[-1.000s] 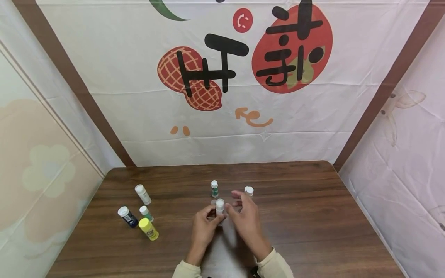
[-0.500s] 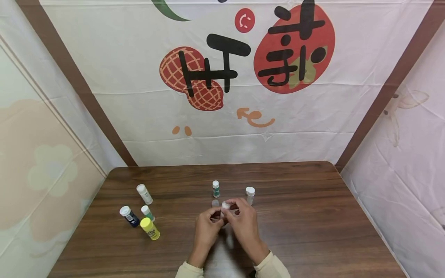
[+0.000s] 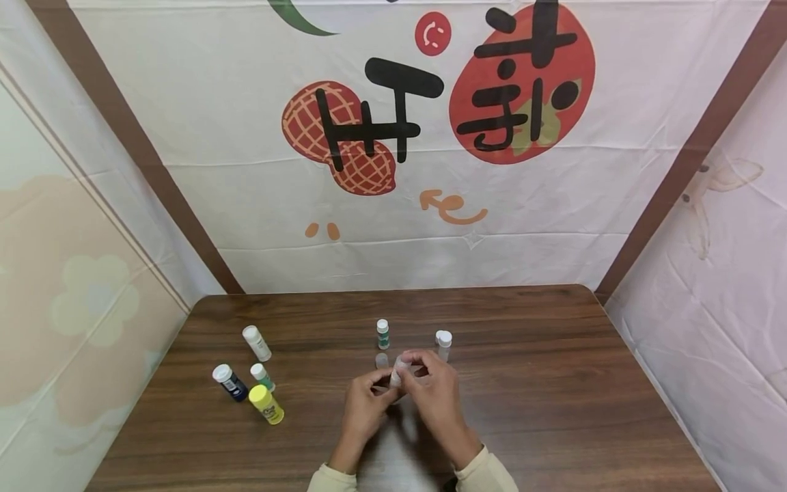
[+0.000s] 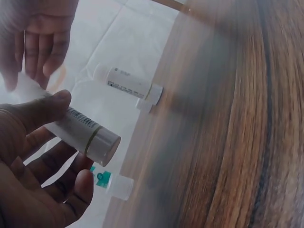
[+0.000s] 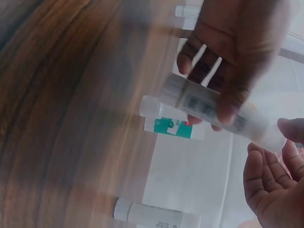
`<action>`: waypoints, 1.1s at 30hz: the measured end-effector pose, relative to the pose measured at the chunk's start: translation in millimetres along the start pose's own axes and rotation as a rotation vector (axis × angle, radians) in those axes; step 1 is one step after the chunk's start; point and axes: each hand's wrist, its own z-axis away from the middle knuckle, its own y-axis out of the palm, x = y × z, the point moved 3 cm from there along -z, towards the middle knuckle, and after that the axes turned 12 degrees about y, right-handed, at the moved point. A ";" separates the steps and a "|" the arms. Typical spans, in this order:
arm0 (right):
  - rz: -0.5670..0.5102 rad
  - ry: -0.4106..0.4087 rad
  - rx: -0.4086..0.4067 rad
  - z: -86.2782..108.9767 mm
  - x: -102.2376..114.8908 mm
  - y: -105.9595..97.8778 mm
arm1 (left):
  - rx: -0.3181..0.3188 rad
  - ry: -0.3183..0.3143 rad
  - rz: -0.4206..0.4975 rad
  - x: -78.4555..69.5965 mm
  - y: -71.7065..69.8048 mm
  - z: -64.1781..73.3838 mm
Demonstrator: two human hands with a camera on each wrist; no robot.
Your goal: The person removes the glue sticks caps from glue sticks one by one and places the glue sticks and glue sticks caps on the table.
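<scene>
A white glue stick [image 3: 395,380] with a printed barcode is held between both hands above the table. My left hand [image 3: 367,403] grips its body, the thumb lying across the label in the left wrist view. At the stick's top end, my right hand [image 3: 435,393] pinches with thumb and fingers; the right wrist view shows those fingertips [image 5: 289,130] at the pale end. The stick leans slightly toward the right hand. Right behind the hands stands a small translucent cap-like piece [image 3: 382,361]. Farther back is a glue stick with a teal label [image 3: 383,335].
Beyond the right hand, a white stick [image 3: 445,345] stands beside a smaller white-topped piece [image 3: 439,336]. At the left are a white tube [image 3: 257,344], a navy tube [image 3: 230,383], a small green-and-white stick [image 3: 262,376] and a yellow tube [image 3: 267,406]. A fabric backdrop [image 3: 369,253] borders the wooden table [image 3: 553,410].
My right hand, apart from the stick with fingers spread a second ago, has come in and taken its top end. The stick has tilted to the right and shifted slightly that way.
</scene>
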 end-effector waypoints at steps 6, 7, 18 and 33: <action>-0.017 -0.012 -0.062 -6.3 -1.7 -11.5 | -0.012 -0.041 0.088 2.4 -4.7 -0.8; -0.018 -0.004 -0.073 -7.2 -2.7 -13.5 | -0.019 -0.043 0.100 2.3 -5.6 -0.9; 0.030 0.056 -0.142 -9.2 -21.6 -30.3 | -0.053 -0.053 0.092 -13.8 -16.6 -3.2; 0.189 0.121 -0.192 -5.9 -51.3 -43.9 | -0.093 -0.059 0.023 9.9 -15.8 -5.7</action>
